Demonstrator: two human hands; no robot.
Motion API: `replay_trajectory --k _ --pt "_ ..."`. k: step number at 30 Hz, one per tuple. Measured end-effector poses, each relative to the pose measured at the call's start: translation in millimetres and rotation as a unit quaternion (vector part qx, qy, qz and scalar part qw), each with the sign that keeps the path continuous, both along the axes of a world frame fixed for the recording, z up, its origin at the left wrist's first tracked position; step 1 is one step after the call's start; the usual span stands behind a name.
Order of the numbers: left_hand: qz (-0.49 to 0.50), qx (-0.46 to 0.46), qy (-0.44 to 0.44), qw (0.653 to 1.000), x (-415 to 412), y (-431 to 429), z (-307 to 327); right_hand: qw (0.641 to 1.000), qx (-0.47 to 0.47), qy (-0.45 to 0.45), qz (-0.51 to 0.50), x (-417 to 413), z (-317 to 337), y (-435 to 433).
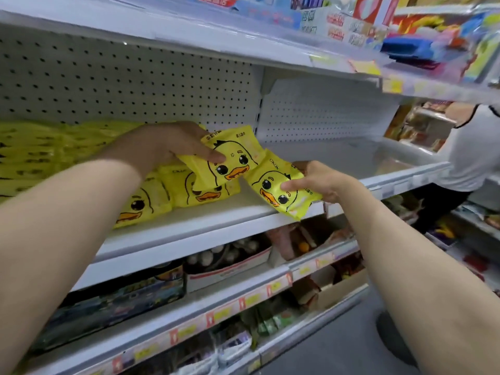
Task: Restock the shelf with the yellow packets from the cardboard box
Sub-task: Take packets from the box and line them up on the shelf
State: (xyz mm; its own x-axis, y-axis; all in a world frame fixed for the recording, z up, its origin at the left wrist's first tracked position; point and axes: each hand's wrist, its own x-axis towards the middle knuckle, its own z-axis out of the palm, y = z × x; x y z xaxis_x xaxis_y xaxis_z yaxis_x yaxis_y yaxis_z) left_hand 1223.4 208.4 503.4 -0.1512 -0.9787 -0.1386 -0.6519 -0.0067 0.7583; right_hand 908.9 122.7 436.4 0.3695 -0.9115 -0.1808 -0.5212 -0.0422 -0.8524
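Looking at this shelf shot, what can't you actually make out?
- Cardboard box: entirely outside the head view.
- Yellow stack, far left: motion-blurred and cut by the edge, so the count is unclear.
- Right hand: most fingers are hidden behind the right packet.
- Left packet, held by the left hand: print too small to read.
- Price labels below: blurred.

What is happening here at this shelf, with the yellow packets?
A person is putting yellow duck packets on a white shelf. The left hand grips the first packet above the stocked packets lying there. The right hand pinches the second packet at the shelf's front edge. The cardboard box is out of view.
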Motion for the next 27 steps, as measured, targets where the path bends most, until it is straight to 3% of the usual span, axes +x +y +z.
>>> replay_trajectory --k 2,9,15,19,22,27 --pt "-0.004 -0.033 -0.060 0.998 -9 -21 -3 0.999 -0.013 0.025 0.028 -12 0 -23" --pt "0.048 -0.006 -0.097 0.994 -55 -66 -2 0.982 0.022 0.048 0.180 -32 7 -93" --pt "0.120 0.033 -0.026 0.992 -85 -89 -13 0.959 0.009 0.061 0.276 -34 6 -137" --pt "0.149 0.016 -0.018 0.989 -97 -93 -15 0.951 -0.048 -0.100 0.289 -27 10 -148" --pt "0.167 0.009 0.009 0.986 -106 -92 -15 0.921 0.022 -0.227 0.315 -19 14 -150" --pt "0.174 0.021 -0.015 0.984 -109 -96 -14 0.877 0.082 -0.351 0.318 -9 15 -152"
